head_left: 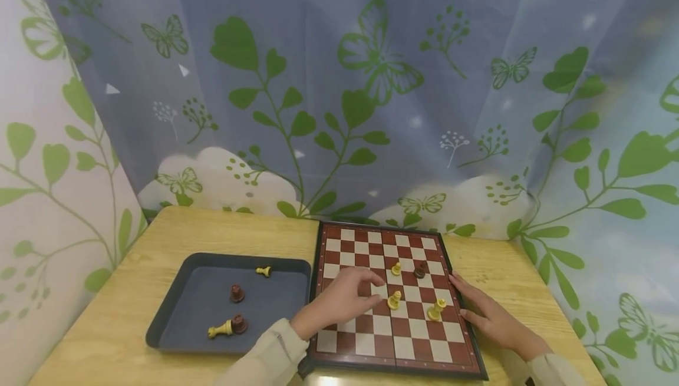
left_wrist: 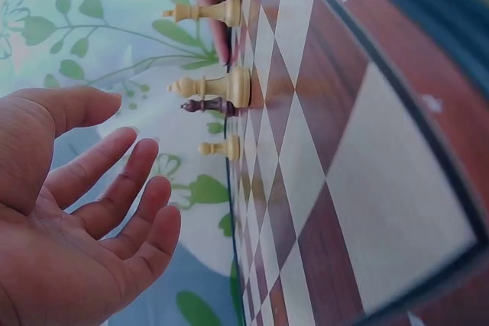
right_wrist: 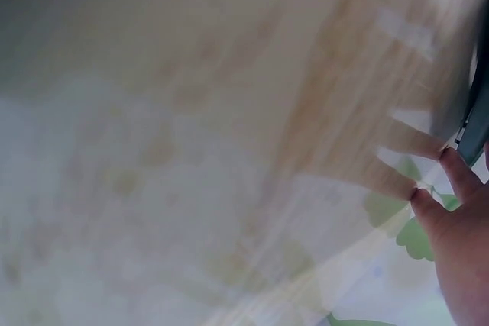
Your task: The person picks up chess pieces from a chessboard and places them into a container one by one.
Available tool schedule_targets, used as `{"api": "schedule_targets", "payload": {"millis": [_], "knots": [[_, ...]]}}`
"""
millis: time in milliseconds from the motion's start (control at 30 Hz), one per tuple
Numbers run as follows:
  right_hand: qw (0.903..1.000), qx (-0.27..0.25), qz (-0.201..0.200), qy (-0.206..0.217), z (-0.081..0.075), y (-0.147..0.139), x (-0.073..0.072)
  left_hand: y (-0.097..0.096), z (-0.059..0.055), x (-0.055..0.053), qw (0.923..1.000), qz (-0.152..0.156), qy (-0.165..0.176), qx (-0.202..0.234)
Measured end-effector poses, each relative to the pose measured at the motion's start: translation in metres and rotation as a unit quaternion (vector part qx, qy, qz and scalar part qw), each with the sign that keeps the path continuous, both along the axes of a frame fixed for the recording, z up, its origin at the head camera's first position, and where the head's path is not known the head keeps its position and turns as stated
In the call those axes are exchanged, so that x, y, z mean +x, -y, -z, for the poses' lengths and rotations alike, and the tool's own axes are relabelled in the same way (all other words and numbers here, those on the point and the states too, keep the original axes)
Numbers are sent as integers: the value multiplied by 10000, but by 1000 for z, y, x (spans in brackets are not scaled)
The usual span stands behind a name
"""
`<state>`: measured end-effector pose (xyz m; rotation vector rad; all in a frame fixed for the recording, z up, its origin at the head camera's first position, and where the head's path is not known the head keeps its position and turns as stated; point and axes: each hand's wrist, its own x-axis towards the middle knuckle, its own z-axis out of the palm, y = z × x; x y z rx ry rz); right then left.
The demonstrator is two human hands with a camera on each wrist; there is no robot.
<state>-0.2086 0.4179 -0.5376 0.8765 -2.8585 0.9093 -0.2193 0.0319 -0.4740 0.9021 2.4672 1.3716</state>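
Observation:
A red and white chessboard (head_left: 373, 345) lies unfolded on the table. Over its middle hovers my left hand (head_left: 347, 296), fingers loosely bent and holding nothing; the left wrist view also shows bare fingers apart from the pieces. Just right of its fingertips stands a yellow bishop (head_left: 394, 300). Behind that are a yellow pawn (head_left: 396, 269) and a dark brown chess piece (head_left: 421, 270). A tall yellow chess piece (head_left: 437, 309) stands nearer my right hand (head_left: 493, 318), whose fingers touch the board's right edge. In the right wrist view that hand is only partly visible.
Left of the board sits a dark grey tray (head_left: 180, 309). It holds a yellow pawn (head_left: 263, 271), two dark brown pieces, one a rook (head_left: 237, 293), and a yellow piece (head_left: 220, 329) on its side. A patterned curtain (head_left: 318, 109) hangs behind the wooden table (head_left: 239, 233).

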Motion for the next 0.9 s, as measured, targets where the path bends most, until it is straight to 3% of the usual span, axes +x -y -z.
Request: {"api": "schedule_targets", "payload": {"millis": [133, 333, 567, 900], "knots": [[10000, -31, -22, -38, 0, -1, 2, -12, 4, -9, 9994, 161, 300, 42], [9999, -10, -53, -86, -1, -1, -1, -25, 11, -21, 9991, 260, 321, 8], [9998, -51, -110, -152, -1, 0, 0, -34, 15, -27, 9963, 569, 646, -12], [9996, -1, -26, -268, -2, 0, 1, -43, 17, -33, 9967, 601, 528, -170]]}}
